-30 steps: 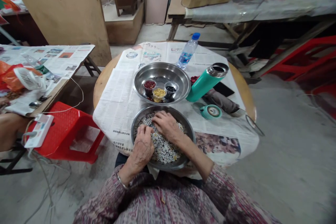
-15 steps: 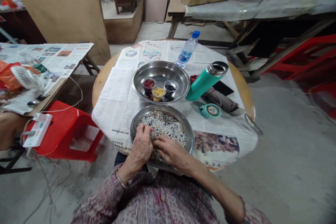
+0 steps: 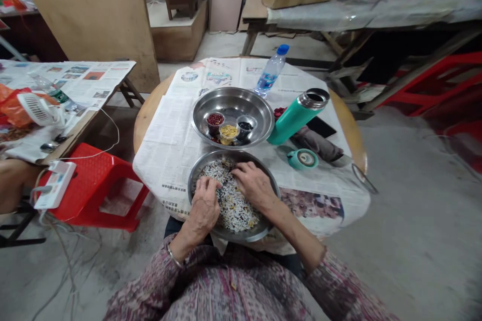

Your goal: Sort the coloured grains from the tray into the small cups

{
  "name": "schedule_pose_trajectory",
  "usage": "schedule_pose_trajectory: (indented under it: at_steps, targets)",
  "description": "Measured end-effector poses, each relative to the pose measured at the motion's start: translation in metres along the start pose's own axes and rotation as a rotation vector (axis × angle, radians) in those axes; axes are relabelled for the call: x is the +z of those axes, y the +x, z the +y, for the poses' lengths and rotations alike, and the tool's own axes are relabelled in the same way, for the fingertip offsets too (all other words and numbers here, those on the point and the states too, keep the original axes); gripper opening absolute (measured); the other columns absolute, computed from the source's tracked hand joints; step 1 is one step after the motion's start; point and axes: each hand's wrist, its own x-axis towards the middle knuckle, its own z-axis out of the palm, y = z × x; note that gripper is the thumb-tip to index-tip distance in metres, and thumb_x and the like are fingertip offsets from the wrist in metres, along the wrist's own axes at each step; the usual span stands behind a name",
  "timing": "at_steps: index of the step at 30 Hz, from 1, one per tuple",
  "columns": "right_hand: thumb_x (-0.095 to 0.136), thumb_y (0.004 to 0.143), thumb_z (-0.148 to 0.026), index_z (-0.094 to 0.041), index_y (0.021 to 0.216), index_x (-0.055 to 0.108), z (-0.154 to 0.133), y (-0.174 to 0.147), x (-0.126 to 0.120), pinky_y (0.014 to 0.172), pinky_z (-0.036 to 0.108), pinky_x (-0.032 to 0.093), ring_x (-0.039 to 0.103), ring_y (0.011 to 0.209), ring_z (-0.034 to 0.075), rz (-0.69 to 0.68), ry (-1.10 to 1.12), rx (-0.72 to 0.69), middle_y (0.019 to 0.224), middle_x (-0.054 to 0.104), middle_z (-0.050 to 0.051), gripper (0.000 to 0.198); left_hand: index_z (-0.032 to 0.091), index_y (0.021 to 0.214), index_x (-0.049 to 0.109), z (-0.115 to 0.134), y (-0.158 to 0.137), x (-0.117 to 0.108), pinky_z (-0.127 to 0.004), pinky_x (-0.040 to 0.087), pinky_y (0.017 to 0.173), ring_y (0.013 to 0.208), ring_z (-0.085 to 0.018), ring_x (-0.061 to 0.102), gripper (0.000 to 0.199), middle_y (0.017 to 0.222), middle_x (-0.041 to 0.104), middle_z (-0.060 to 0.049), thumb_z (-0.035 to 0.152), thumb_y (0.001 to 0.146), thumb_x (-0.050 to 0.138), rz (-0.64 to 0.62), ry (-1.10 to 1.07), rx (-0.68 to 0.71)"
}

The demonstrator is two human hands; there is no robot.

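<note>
In the head view, a steel basin (image 3: 277, 184) in front of me holds a mix of white, black and yellow grains (image 3: 237, 209). My left hand (image 3: 206, 206) rests at its left side, fingers bent down to the grains; what they hold is hidden. Over the right side reaches my right hand (image 3: 256, 185), with fingers curled and tips at the mix, their hold too small to make out. Behind stands a wider steel basin (image 3: 233, 95) with three clear cups: red beans (image 3: 215, 119), yellow beans (image 3: 229, 132) and black beans (image 3: 245, 126).
A green thermos (image 3: 299, 116) stands uncapped right of the basins, near its green cap (image 3: 303, 159). A water bottle (image 3: 270, 71) is behind. Newspaper (image 3: 158, 145) covers the round table. On the left, a red stool (image 3: 98, 180) carries a power strip (image 3: 54, 185).
My right hand has moved up and away from me across the grains, uncovering the near part of the mix. My left hand stays almost in place.
</note>
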Motion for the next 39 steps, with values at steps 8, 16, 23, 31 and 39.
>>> schedule_pose_trajectory:
  at_steps: [8,16,23,31,39]
  targets:
    - [0.059,0.093,-0.028,-0.018,0.118,0.060,-0.018,-0.047,0.002,0.086,0.037,0.052,0.060,0.101,0.024,-0.041,0.242,0.018,0.108,0.063,0.010,0.027,0.019,0.104,0.052,0.004,0.002,-0.004,-0.042,0.048,0.096,0.103,-0.023,0.049,0.031,0.105,0.053,-0.007,-0.003,0.088,0.039,-0.106,0.065,-0.004]
    - [0.045,0.094,-0.009,-0.019,0.112,0.063,-0.028,-0.017,0.010,0.092,0.034,0.050,0.061,0.100,0.020,0.058,0.429,0.057,0.106,0.065,0.008,0.027,0.019,0.118,0.050,0.002,0.000,-0.001,-0.044,0.047,0.100,0.107,-0.023,0.050,0.041,0.111,0.052,-0.008,-0.004,0.086,0.038,-0.050,0.029,-0.002]
    - [0.059,0.090,-0.027,-0.018,0.111,0.065,-0.020,-0.012,0.003,0.084,0.036,0.049,0.057,0.105,0.028,-0.017,0.182,0.189,0.110,0.062,0.013,0.024,0.019,0.118,0.051,0.000,0.000,0.001,-0.044,0.046,0.100,0.106,-0.023,0.050,0.042,0.110,0.052,-0.007,-0.004,0.084,0.041,-0.049,0.026,0.010]
    - [0.052,0.077,-0.003,-0.018,0.083,0.066,-0.040,-0.017,0.009,0.078,0.028,0.044,0.060,0.079,0.016,-0.128,0.639,0.087,0.083,0.066,0.003,0.021,0.018,0.116,0.053,0.000,0.000,0.001,-0.042,0.046,0.100,0.109,-0.023,0.050,0.045,0.111,0.053,-0.008,-0.005,0.082,0.038,-0.024,-0.045,-0.028]
    - [0.050,0.085,-0.005,-0.017,0.089,0.068,-0.052,-0.057,-0.003,0.080,0.031,0.048,0.059,0.093,0.020,-0.315,0.399,-0.165,0.096,0.066,0.008,0.022,0.018,0.113,0.054,0.004,0.000,-0.004,-0.041,0.046,0.100,0.106,-0.022,0.050,0.043,0.109,0.053,-0.008,-0.006,0.082,0.036,-0.063,-0.057,-0.037]
